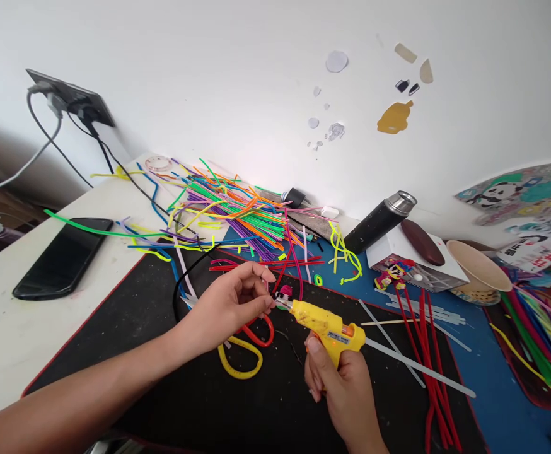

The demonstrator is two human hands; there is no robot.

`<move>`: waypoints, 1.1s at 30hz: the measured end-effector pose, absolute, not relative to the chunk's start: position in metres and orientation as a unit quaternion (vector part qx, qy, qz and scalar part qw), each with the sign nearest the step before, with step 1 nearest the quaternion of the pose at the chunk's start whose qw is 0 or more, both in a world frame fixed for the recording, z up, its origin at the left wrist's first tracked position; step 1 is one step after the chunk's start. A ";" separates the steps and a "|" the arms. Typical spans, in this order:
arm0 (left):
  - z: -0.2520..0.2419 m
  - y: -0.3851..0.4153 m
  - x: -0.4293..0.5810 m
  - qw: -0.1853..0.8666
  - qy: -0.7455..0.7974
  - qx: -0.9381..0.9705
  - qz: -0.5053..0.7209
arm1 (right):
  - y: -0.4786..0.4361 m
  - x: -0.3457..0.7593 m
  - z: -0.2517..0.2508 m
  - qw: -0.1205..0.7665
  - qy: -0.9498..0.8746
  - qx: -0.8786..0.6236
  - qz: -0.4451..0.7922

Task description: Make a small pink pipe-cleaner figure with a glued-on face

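My right hand [342, 388] grips the handle of a yellow glue gun [325, 325], with a clear glue stick sticking out of its back. The gun's nozzle points left at a small pink and red pipe-cleaner piece [284, 294]. My left hand [231, 302] pinches that piece between thumb and fingertips, just above the black mat [138, 353]. Scissors with red and yellow handles [249, 350] lie on the mat under my left hand.
A heap of coloured pipe cleaners [237, 214] lies at the back by the wall. A black phone [62, 258] rests on the left. A dark flask [379, 221], a white box [422, 261], a paper cup [478, 271] and red pipe cleaners [427, 353] are to the right.
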State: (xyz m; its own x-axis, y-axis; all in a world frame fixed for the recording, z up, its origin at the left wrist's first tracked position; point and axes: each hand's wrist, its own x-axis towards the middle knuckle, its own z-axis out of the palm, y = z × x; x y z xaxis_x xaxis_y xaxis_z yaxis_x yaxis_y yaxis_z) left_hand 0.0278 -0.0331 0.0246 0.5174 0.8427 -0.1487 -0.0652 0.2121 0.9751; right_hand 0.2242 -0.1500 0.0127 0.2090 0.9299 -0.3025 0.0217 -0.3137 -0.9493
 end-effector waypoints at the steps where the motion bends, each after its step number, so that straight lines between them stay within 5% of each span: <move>1: 0.025 -0.033 0.028 0.687 0.363 0.535 0.330 | -0.151 0.223 0.014 0.442 -0.380 -0.648 0.489; 13: 0.031 -0.034 0.027 0.647 0.386 0.568 0.331 | -0.150 0.222 0.014 0.403 -0.472 -0.715 0.321; 33: 0.027 -0.033 0.028 0.608 0.389 0.609 0.329 | -0.152 0.222 0.011 0.403 -0.487 -0.713 0.304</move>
